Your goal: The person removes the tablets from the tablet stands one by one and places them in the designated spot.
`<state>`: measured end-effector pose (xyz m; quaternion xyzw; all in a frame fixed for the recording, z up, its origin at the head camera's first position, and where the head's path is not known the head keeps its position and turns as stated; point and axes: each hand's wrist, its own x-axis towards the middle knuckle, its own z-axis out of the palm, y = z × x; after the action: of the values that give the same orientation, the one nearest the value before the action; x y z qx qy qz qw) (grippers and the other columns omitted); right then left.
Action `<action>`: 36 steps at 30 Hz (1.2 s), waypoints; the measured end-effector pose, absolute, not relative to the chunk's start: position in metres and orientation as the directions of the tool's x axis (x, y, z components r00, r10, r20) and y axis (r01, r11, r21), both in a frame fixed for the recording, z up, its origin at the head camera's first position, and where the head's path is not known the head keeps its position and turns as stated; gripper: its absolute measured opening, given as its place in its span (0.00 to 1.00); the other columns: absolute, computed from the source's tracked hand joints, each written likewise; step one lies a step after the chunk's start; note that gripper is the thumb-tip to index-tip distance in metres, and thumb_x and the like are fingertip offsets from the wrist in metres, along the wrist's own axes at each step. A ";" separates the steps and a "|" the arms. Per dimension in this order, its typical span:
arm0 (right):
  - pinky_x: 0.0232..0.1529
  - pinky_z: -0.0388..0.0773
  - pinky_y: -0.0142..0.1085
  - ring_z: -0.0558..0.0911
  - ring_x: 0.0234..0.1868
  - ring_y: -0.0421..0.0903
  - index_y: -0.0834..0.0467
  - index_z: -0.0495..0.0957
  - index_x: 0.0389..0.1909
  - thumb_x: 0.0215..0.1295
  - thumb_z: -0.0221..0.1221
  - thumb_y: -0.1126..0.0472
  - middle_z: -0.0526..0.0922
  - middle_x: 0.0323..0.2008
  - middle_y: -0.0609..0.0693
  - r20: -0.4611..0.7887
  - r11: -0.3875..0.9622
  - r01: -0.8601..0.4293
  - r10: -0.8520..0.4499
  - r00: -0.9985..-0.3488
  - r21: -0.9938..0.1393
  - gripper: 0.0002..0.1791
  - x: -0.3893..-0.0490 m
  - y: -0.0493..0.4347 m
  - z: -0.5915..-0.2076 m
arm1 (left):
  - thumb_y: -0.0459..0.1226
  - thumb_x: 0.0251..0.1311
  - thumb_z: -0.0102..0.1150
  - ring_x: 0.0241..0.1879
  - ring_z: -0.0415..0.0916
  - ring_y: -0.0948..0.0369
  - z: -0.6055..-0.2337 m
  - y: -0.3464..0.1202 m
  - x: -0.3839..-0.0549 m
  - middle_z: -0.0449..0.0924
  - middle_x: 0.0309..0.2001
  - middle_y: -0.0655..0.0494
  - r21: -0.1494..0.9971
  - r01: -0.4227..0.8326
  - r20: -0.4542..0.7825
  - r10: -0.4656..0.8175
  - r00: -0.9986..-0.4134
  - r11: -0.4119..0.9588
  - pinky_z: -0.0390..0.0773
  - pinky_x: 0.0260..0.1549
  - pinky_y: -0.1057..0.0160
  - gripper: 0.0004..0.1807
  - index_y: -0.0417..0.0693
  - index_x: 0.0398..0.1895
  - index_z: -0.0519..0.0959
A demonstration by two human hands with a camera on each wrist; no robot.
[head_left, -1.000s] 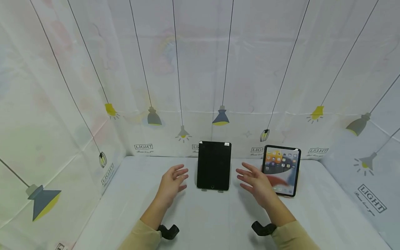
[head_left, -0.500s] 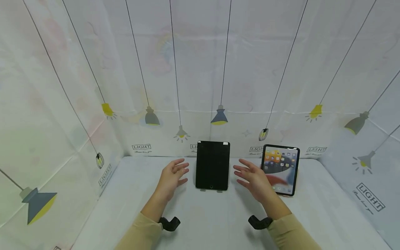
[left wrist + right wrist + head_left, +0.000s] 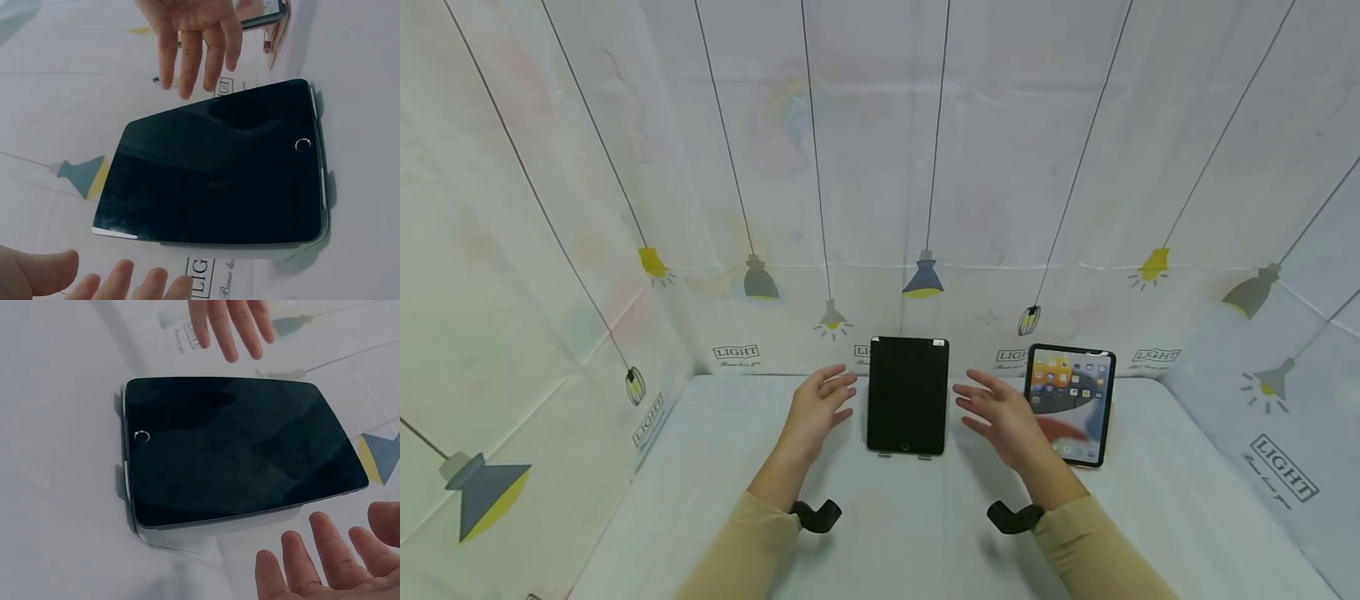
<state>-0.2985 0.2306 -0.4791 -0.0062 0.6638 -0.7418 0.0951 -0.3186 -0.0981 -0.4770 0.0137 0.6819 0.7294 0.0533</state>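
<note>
A black tablet [image 3: 907, 396] with a dark screen and a round home button stands propped on a light stand, whose small lips [image 3: 925, 457] show at its lower edge. To its left hovers my left hand [image 3: 812, 412], fingers loosely spread and apart from the tablet. On the other side my right hand [image 3: 1003, 421] is raised the same way, holding nothing. Both wrist views show the tablet [image 3: 212, 169] between the two hands, with a gap on either side. Part of the left hand [image 3: 231, 325] appears at the top of the right wrist view.
A second tablet [image 3: 1070, 404], its screen lit with app icons, leans back on the right, behind my right hand. White cloth covers the table [image 3: 880, 533]. A curtain [image 3: 880, 167] printed with hanging lamps rises along the back and sides. Black wrist mounts [image 3: 818, 517] sit on both wrists.
Both hands have moved slightly forward and up alongside the black tablet, the right one also a little leftward. The view has shifted slightly. Neither tablet has visibly moved on the table.
</note>
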 end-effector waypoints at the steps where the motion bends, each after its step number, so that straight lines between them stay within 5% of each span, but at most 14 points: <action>1: 0.83 0.62 0.62 0.63 0.83 0.65 0.55 0.53 0.86 0.88 0.43 0.63 0.64 0.82 0.65 -0.116 -0.104 0.132 -0.147 -0.982 -0.986 0.31 -0.300 0.230 -0.479 | 0.33 0.81 0.54 0.74 0.76 0.44 -0.476 -0.097 -0.320 0.79 0.73 0.44 0.996 -0.061 -0.055 0.096 -0.994 -0.065 0.80 0.69 0.41 0.24 0.48 0.77 0.70; 36: 0.85 0.57 0.62 0.62 0.84 0.64 0.57 0.55 0.85 0.88 0.43 0.64 0.63 0.83 0.65 -0.148 -0.148 0.167 -0.134 -0.980 -0.975 0.30 -0.326 0.221 -0.460 | 0.33 0.81 0.53 0.72 0.77 0.43 -0.472 -0.082 -0.363 0.81 0.70 0.43 0.997 -0.067 -0.061 0.122 -0.991 -0.044 0.77 0.70 0.35 0.25 0.42 0.78 0.69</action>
<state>-0.3265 0.2210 -0.4605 0.0130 0.6450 -0.7576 0.0992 -0.3635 -0.0824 -0.4717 0.0198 0.6884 0.7221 0.0655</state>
